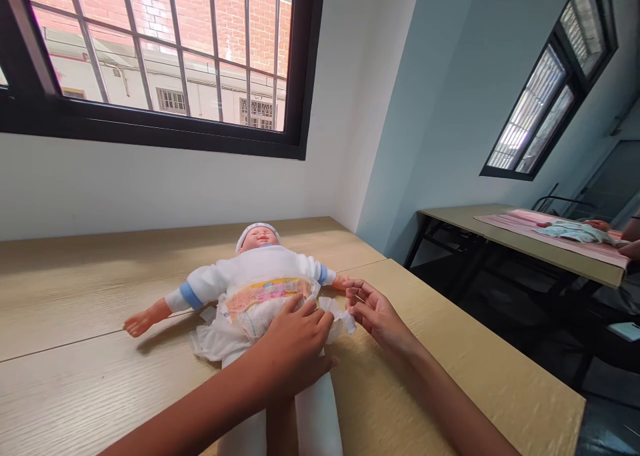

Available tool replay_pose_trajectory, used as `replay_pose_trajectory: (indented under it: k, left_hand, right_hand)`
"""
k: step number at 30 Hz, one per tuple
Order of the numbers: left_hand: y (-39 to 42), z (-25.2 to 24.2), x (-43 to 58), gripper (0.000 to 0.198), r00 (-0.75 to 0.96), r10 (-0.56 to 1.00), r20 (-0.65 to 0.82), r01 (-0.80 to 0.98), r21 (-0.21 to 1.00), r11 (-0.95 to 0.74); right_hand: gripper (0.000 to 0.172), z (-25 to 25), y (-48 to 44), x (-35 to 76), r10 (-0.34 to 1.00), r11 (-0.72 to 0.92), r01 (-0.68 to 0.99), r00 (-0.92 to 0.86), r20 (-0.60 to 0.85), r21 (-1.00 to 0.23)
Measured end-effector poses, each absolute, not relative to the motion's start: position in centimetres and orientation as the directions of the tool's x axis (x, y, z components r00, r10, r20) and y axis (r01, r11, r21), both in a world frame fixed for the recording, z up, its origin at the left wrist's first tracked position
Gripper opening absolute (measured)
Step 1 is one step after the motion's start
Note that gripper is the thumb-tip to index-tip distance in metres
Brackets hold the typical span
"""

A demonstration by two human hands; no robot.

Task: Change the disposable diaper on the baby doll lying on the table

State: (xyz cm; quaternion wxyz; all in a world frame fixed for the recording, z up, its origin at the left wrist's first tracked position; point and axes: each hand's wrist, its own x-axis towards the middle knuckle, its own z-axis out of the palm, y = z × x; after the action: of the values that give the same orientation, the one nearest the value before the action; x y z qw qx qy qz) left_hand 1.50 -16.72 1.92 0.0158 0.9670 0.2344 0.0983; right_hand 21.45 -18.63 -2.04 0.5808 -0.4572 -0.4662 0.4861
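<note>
A baby doll point(263, 263) lies on its back on a wooden table, in a cap, a white top with blue cuffs and white leg coverings. A disposable diaper point(270, 296) with an orange printed front band is around its hips. My left hand point(297, 333) rests palm down across the front of the diaper, fingers spread and covering part of it. At the doll's hip on the right, the diaper's side tab point(347, 319) sticks out. My right hand point(375, 313) has its thumb and fingers curled together at that tab, beside the doll's hand.
The wooden table point(425, 323) runs up to the wall under a barred window point(170, 56). Farther right, a second table point(460, 219) carries a pink cloth point(505, 226) and another doll in light blue clothing point(575, 231). A person's hand point(631, 248) shows at its right end.
</note>
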Motion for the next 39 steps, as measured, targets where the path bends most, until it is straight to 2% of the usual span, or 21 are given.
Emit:
replay_pose_trajectory:
  k: [6, 16, 18, 23, 30, 35, 39]
  left_hand:
    - [-16.4, 1.5, 1.7, 0.032, 0.875, 0.447, 0.186, 0.438, 0.090, -0.895]
    - [-16.6, 1.2, 1.8, 0.043, 0.870, 0.453, 0.195, 0.458, 0.022, -0.889]
    - [-16.5, 1.2, 1.8, 0.042, 0.873, 0.436, 0.218, 0.442, 0.023, -0.897]
    - [-16.3, 1.6, 1.8, 0.026, 0.880, 0.427, 0.209, 0.425, 0.056, -0.903]
    - [-16.3, 2.0, 1.5, 0.038, 0.883, 0.435, 0.177, 0.426, 0.087, -0.900]
    - [-16.4, 2.6, 1.5, 0.036, 0.887, 0.439, 0.144, 0.429, 0.095, -0.898]
    - [-16.5, 2.7, 1.5, 0.038, 0.875, 0.452, 0.175, 0.442, 0.093, -0.892]
  right_hand:
    - [0.034, -1.9, -18.7, 21.2, 0.989, 0.108, -0.145, 0.118, 0.091, -0.984]
    - [0.035, -1.8, -19.0, 21.0, 0.989, 0.145, -0.173, 0.062, 0.136, -0.974]
    - [0.035, -1.8, -19.1, 20.9, 0.991, 0.127, -0.179, 0.066, 0.117, -0.976]
    - [0.034, -1.5, -19.2, 20.7, 0.990, 0.102, -0.169, 0.110, 0.084, -0.980]
    - [0.036, -1.6, -19.2, 20.7, 0.992, 0.098, -0.171, 0.094, 0.083, -0.980]
    - [0.036, -1.7, -19.2, 20.8, 0.992, 0.090, -0.179, 0.102, 0.073, -0.980]
    - [0.036, -1.7, -19.2, 20.7, 0.991, 0.084, -0.186, 0.120, 0.062, -0.979]
